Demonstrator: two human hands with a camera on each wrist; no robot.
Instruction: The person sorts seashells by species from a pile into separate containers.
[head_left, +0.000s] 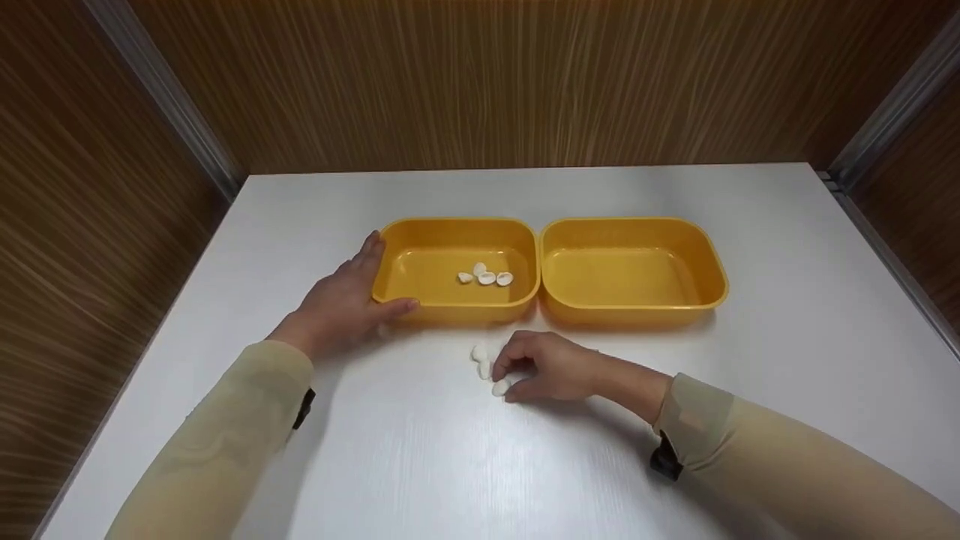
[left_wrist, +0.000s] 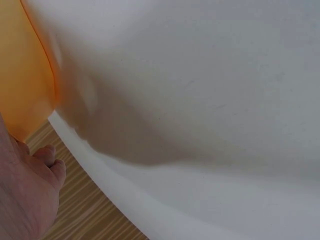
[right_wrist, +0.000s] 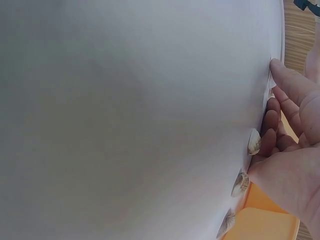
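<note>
Pale seashells lie on the white table in front of two yellow containers. Between the thumb and forefinger of my right hand [head_left: 551, 367] is a small white shell [head_left: 501, 387], pinched at the table surface. Two more shells [head_left: 481, 361] lie just beyond those fingertips. In the right wrist view, several shells [right_wrist: 254, 141] rest on the table beside the curled fingers. My left hand [head_left: 341, 304] rests against the left container [head_left: 450, 313], fingers along its left end and thumb along its front rim. Several shells [head_left: 487, 278] sit inside that container, toward its right side.
The right container [head_left: 634, 306] stands side by side with the left one and shows no shells. Wood-grain panels [head_left: 480, 82] rise behind and beside the table [head_left: 420, 465].
</note>
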